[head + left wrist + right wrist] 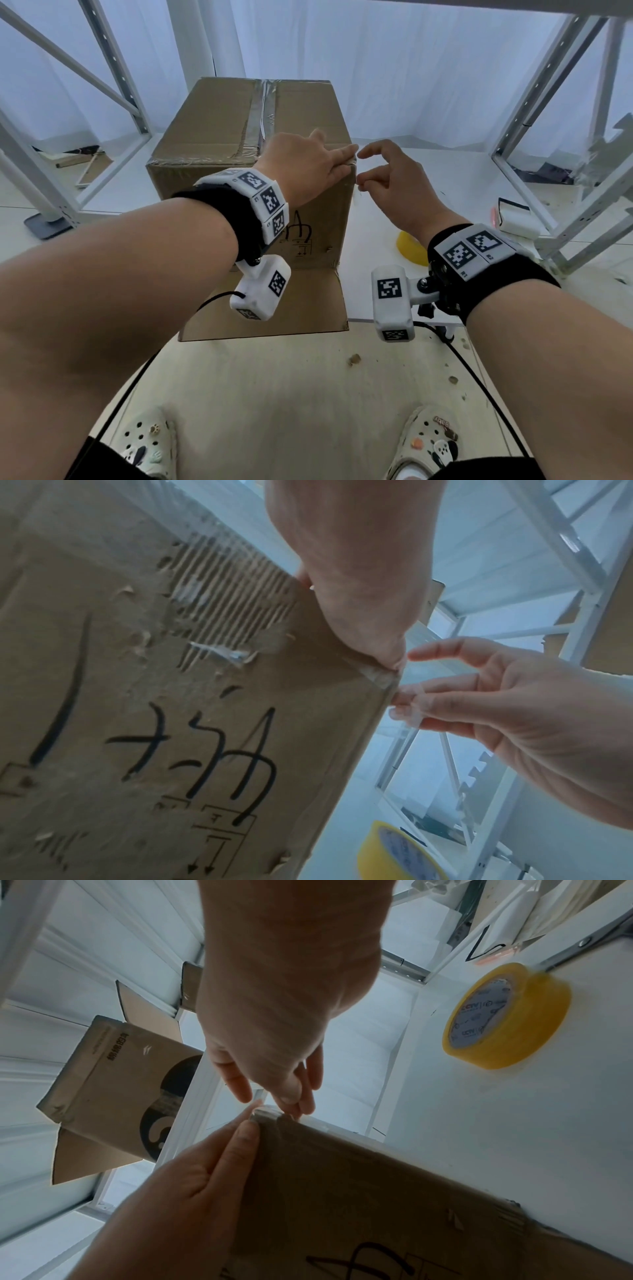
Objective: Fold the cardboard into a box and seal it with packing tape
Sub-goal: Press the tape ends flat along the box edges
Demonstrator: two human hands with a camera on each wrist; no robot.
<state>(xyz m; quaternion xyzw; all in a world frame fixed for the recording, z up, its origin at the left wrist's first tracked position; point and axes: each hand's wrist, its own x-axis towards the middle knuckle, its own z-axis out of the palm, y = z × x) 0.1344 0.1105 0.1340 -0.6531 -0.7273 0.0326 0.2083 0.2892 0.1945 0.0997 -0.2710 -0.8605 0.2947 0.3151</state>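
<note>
Cardboard box [250, 144] standing upright on the white worktop [428, 192], its top flaps closed and a strip of clear tape [262, 102] running along the centre seam from the far edge to the near edge. More clear tape follows the near top edge as far as the right front corner. One bottom flap [274, 305] lies folded out flat toward the person and projects past the worktop's edge. The near face bears black handwritten marks and printed arrow symbols; in the left wrist view a patch of its outer paper is torn away, exposing the corrugated ribs [236, 601].

Left hand [308, 168] lies flat on the top near the right front corner, its straight fingers [240, 1139] pressing the tape end down onto that corner. Right hand [387, 178] is held just beside the same corner, off the box's right side, with fingers loosely curved; thumb and index finger are apart. A thin film of clear tape clings across its fingertips [411, 704]; whether they pinch it cannot be told.

Yellow tape roll [507, 1015] rests on the worktop to the right of the box, apart from both hands. Second, opened cardboard carton [113, 1085] is visible behind the white metal shelving frame [548, 102].
</note>
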